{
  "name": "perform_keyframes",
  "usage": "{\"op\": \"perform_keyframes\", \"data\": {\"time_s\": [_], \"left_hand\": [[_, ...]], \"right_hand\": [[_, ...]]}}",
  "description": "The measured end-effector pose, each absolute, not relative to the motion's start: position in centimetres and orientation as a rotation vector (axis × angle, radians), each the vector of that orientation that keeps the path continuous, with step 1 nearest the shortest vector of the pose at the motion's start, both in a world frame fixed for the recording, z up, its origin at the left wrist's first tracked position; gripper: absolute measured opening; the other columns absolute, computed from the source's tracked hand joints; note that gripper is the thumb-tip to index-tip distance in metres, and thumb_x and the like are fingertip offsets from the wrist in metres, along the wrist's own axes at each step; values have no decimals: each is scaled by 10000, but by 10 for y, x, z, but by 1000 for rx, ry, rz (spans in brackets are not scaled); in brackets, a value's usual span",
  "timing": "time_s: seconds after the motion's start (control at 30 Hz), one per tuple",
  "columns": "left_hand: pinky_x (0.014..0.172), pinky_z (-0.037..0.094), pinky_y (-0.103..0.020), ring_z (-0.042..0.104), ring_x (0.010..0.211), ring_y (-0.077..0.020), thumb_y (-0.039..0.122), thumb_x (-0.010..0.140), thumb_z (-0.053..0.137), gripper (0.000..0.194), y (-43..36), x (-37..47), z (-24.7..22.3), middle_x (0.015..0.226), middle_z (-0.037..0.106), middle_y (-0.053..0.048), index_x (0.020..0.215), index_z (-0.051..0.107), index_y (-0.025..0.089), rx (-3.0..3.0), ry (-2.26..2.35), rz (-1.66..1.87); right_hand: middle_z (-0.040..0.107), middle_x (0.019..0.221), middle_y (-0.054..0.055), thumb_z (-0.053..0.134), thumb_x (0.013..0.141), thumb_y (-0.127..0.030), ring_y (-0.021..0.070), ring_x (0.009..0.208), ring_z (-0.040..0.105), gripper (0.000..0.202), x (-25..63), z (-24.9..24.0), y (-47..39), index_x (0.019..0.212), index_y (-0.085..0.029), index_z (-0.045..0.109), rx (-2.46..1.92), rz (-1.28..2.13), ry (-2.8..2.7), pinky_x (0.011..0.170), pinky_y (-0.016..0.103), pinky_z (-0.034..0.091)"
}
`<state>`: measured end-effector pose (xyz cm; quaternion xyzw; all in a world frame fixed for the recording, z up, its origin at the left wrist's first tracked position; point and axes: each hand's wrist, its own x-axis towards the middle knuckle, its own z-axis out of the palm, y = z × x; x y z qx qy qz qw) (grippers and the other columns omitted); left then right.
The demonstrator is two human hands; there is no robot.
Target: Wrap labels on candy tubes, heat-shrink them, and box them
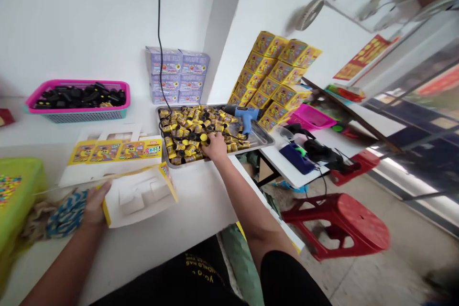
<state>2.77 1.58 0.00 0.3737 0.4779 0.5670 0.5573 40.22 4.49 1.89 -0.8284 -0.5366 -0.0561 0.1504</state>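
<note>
In my left hand (93, 203) is a yellow printed cardboard box (141, 198), its open side facing me and its white inside with folded flaps showing. My fingers are closed on its left edge. At the metal tray (186, 163), my right hand (216, 146) reaches into a pile of small yellow cups (190, 126) with black parts. Its thumb and fingers are bent around one small yellow cup (203, 137) at the near side of the pile; the fingertips are partly hidden. A blue heat gun (247, 115) lies across the tray's far right part.
Flat printed box sheets (118, 152) lie left of the tray. Behind them stands a pink basket (79, 82) of black pieces. A green tub (25, 172) holds colourful beads. Purple boxes (179, 74) and yellow boxes (268, 76) are stacked behind. A black cable (159, 24) hangs over the tray.
</note>
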Motion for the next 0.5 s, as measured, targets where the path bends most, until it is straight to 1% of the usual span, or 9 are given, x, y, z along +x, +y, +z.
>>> {"op": "perform_keyframes", "data": {"time_s": [0.07,0.13,0.2,0.3,0.4,0.5], "left_hand": [[680,573,-359,685,871,-289,483,538,796,341,15,30,2,734,724,7,722,693,214,902,1063,1346],[700,569,-353,688,865,-287,500,526,801,400,14,32,6,748,722,-20,748,687,188,879,1052,1393],[700,563,-348,690,840,-283,532,522,797,448,13,35,9,735,712,-43,750,673,166,827,1059,1424],[689,544,-331,682,788,-256,570,551,778,481,12,39,9,728,696,-44,759,654,154,793,1054,1444],[676,504,-289,650,756,-207,551,604,776,444,10,39,3,736,676,-21,752,634,159,876,1113,1477],[739,476,-269,628,839,-189,534,671,750,408,8,38,-1,816,678,-14,818,641,169,982,1138,1478]], "right_hand": [[531,1203,143,629,805,-331,295,1136,493,389,396,12,40,1172,-201,647,-2337,-200,-1537,817,339,474],[548,1183,138,600,811,-293,281,1135,497,341,394,8,37,1131,-197,663,-2285,-205,-1535,824,325,470],[572,1152,133,597,795,-270,268,1122,511,311,396,7,37,1083,-185,679,-2225,-195,-1532,849,315,463],[624,1074,115,595,751,-233,250,1050,558,266,404,16,41,989,-172,697,-2131,-155,-1466,887,315,455],[667,934,83,636,708,-292,245,919,600,206,403,33,39,866,-170,686,-1988,-87,-1257,878,352,469],[650,780,35,700,676,-396,224,757,601,249,375,48,18,797,-184,651,-1664,11,-1058,776,377,496]]}}
